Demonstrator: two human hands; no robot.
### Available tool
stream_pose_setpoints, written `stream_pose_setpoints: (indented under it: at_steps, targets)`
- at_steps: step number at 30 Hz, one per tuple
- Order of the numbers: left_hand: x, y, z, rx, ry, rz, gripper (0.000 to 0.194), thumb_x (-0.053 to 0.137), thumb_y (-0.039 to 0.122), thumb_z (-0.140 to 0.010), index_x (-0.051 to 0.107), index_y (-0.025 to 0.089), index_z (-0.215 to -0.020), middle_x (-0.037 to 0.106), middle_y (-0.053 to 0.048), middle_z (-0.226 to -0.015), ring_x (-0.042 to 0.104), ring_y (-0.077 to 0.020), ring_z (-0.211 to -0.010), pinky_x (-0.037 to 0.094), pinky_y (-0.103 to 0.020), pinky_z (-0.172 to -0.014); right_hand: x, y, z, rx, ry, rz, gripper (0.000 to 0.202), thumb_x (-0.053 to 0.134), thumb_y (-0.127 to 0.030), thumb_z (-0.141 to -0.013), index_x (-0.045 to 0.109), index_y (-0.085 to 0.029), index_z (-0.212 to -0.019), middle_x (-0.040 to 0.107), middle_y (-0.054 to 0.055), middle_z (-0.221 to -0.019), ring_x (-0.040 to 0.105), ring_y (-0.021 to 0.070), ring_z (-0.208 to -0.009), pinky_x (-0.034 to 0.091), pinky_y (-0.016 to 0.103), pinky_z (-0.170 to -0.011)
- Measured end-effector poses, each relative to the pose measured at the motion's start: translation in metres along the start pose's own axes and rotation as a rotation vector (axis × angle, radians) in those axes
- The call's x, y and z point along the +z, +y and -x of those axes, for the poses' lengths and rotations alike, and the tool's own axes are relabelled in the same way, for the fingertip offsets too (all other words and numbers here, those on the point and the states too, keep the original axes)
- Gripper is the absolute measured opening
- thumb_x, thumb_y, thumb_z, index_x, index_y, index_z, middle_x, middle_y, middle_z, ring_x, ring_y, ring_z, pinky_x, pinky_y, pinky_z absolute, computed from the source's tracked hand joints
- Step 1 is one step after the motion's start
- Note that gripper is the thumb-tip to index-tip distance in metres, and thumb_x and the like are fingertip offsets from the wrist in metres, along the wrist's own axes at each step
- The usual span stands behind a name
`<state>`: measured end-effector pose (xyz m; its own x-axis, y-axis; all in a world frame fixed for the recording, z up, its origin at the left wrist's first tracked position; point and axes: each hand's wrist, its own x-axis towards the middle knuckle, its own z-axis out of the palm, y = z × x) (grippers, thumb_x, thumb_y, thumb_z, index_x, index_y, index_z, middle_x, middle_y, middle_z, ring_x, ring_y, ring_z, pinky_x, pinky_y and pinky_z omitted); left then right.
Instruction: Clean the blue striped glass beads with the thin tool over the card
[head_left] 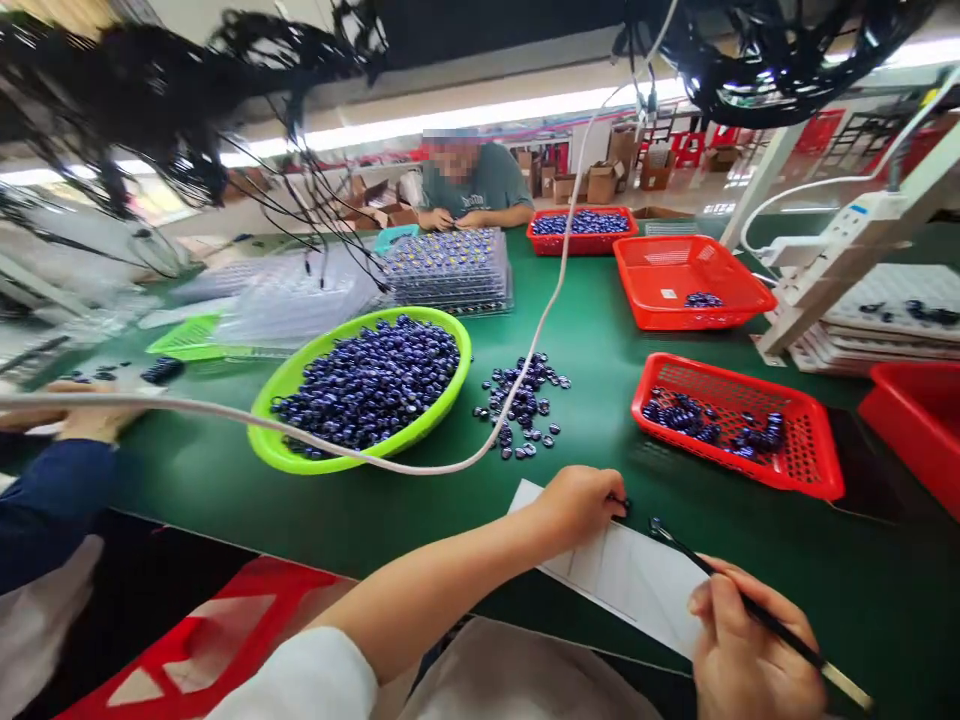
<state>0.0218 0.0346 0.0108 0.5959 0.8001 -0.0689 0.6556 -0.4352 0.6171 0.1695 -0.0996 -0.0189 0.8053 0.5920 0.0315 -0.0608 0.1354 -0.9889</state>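
My left hand (574, 508) is closed in a pinch around a small dark part (621, 504), mostly covered by the fingertips. It rests at the upper end of a white sheet of paper (637, 585) on the green table. My right hand (754, 640) grips a thin black stick-shaped tool (772, 622) with a pale gold end. The tool's tip points towards my left hand, with something small and shiny at it; I cannot tell whether that is a separate part. Beyond my left hand lies a loose pile of shiny blue-violet parts (529, 395).
A green basin (262, 430) heaped with similar parts stands left. Red baskets (814, 450) holding parts stand right and at the back. Stacked clear trays (450, 285) stand near a person (480, 185) opposite. A white cable (551, 310) hangs across; another person's hands (94, 415) are at left.
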Motion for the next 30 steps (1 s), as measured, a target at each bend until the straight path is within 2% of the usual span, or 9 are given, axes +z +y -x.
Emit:
stream_pose_setpoints:
  at_steps: [3,6,8,11,13,17,22,30]
  targets:
    - [0.0,-0.003,0.0,0.069,0.034,0.042,0.003,0.072,0.017,-0.086,0.074,0.018,-0.088,0.075,-0.002,-0.087,0.068,-0.0167,-0.082,0.048,-0.024,-0.076,0.006,-0.009,0.011,0.001,0.012,0.023,0.027,0.078,-0.038,-0.078,0.062,-0.02,-0.09,0.072,0.003,-0.088,0.06,0.0101,-0.057,0.052,0.025,-0.057]
    - [-0.002,-0.004,0.007,0.101,0.068,0.044,0.005,0.068,0.019,-0.09,0.073,0.019,-0.091,0.075,-0.002,-0.085,0.067,-0.0162,-0.08,0.047,-0.024,-0.073,0.002,-0.022,0.016,0.013,-0.065,0.087,0.028,0.075,-0.042,-0.081,0.061,-0.021,-0.094,0.073,0.006,-0.096,0.06,0.01,-0.058,0.052,0.026,-0.057]
    - [-0.005,-0.002,0.017,0.149,0.066,-0.009,0.011,0.062,0.02,-0.094,0.071,0.02,-0.098,0.074,-0.003,-0.088,0.066,-0.0171,-0.082,0.046,-0.025,-0.072,-0.004,-0.032,0.015,0.011,-0.123,0.216,0.03,0.075,-0.044,-0.08,0.065,-0.02,-0.096,0.072,0.007,-0.096,0.06,0.0107,-0.058,0.053,0.027,-0.058]
    - [-0.011,0.003,0.038,0.282,0.011,-0.135,0.024,0.05,0.016,-0.096,0.068,0.019,-0.112,0.07,-0.006,-0.09,0.063,-0.0192,-0.08,0.043,-0.027,-0.065,-0.011,-0.041,0.004,0.045,-0.256,0.354,0.03,0.072,-0.048,-0.081,0.068,-0.021,-0.093,0.069,0.003,-0.078,0.062,0.0139,-0.062,0.053,0.027,-0.062]
    - [-0.012,0.003,0.05,0.409,-0.059,-0.183,0.031,0.046,0.011,-0.093,0.067,0.02,-0.114,0.066,-0.007,-0.088,0.059,-0.0196,-0.078,0.041,-0.028,-0.064,-0.012,-0.04,-0.006,0.061,-0.343,0.423,0.029,0.071,-0.049,-0.081,0.068,-0.021,-0.087,0.064,0.0,-0.067,0.06,0.0135,-0.059,0.051,0.026,-0.062]
    - [-0.005,-0.006,0.061,0.565,-0.138,-0.196,0.038,0.052,0.009,-0.085,0.068,0.023,-0.117,0.061,-0.007,-0.088,0.054,-0.0206,-0.078,0.042,-0.032,-0.069,-0.011,-0.027,-0.017,0.064,-0.437,0.389,0.029,0.072,-0.05,-0.079,0.064,-0.021,-0.081,0.065,0.001,-0.073,0.056,0.0119,-0.057,0.048,0.024,-0.056]
    - [0.006,-0.014,0.06,0.594,-0.146,-0.204,0.044,0.054,0.012,-0.085,0.066,0.029,-0.123,0.058,-0.007,-0.089,0.049,-0.0212,-0.077,0.039,-0.034,-0.069,-0.012,-0.021,-0.017,0.099,-0.475,0.399,0.031,0.072,-0.051,-0.078,0.062,-0.021,-0.079,0.067,0.003,-0.079,0.055,0.0118,-0.056,0.047,0.024,-0.053]
    - [0.005,-0.012,0.059,0.593,-0.148,-0.206,0.043,0.056,0.012,-0.085,0.067,0.028,-0.123,0.059,-0.007,-0.09,0.048,-0.0209,-0.078,0.039,-0.034,-0.07,-0.014,-0.022,-0.019,0.097,-0.455,0.306,0.026,0.075,-0.043,-0.075,0.061,-0.021,-0.076,0.068,0.003,-0.079,0.054,0.0118,-0.06,0.043,0.023,-0.052]
